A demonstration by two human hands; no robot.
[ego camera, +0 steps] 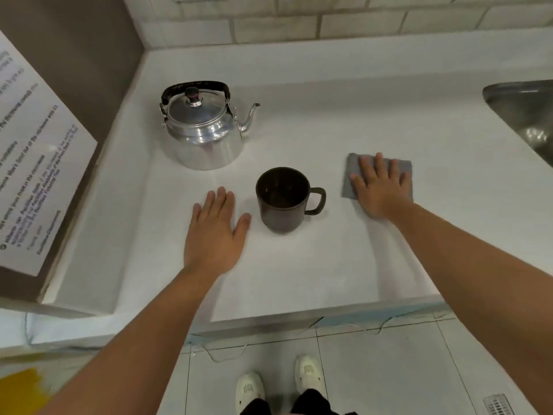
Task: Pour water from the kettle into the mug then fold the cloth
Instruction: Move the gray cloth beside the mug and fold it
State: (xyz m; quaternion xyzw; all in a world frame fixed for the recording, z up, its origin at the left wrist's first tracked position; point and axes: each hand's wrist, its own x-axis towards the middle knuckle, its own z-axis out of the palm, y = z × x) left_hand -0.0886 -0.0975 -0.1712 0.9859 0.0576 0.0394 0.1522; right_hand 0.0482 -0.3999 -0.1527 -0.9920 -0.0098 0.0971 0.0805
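A shiny metal kettle (205,133) with a black handle and a spout pointing right stands upright at the back left of the white counter (299,274). In front of it, slightly right, stands a dark brown mug (281,202), handle to the right; whether it holds water I cannot tell. My left hand (214,232) lies flat and open on the counter just left of the mug, not touching it. A small grey cloth (353,172) lies flat to the right of the mug. My right hand (380,187) rests flat on it, fingers spread, covering most of it.
A steel sink (526,115) sits at the far right. A brown appliance with a printed notice (36,163) stands along the left side. A tiled wall (299,22) runs behind the counter. The counter's front edge lies near my feet on the tiled floor.
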